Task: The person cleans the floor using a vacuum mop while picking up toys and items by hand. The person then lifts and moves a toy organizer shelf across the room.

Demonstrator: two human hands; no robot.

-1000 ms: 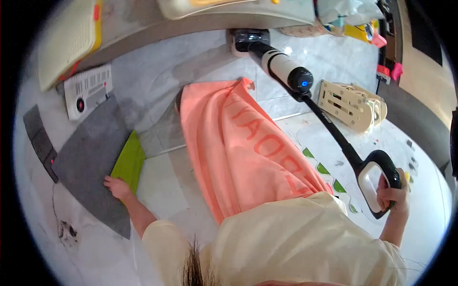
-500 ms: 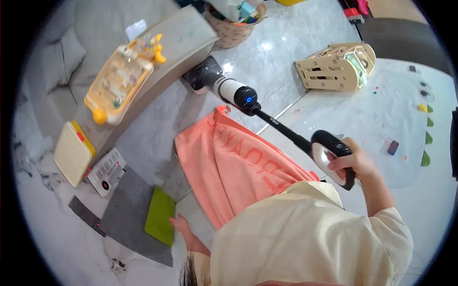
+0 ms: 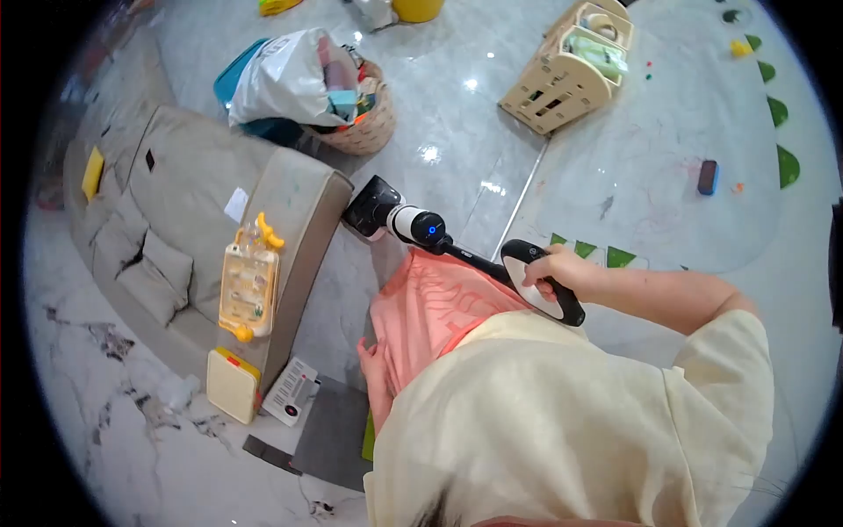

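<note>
My right hand (image 3: 560, 272) is wrapped round the black-and-white loop handle of a stick vacuum cleaner (image 3: 413, 225). Its dark shaft slants up and left to a floor head, which rests on the grey tiles close to the end of the sofa (image 3: 299, 189). A blue light glows on the vacuum's body. Beside the coral garment (image 3: 430, 303) with raised lettering hangs my left hand (image 3: 375, 373), fingers apart and holding nothing. Below that hand, a grey panel (image 3: 335, 430) and a strip of green (image 3: 368, 439) are partly covered by my cream shirt.
A yellow-edged toy tray (image 3: 248, 285) lies on the sofa's end. A patterned basket (image 3: 369, 132) holds toys and a white bag (image 3: 285, 79). Upper right stands a beige storage rack (image 3: 562, 83) by a pale mat (image 3: 676, 132). A cream box (image 3: 233, 386) is near the sofa's base.
The view has shifted, bringing more of the sofa and basket into sight. The vacuum's handle is nearer my body. My left hand has moved from beside the green panel to beside the coral garment.
</note>
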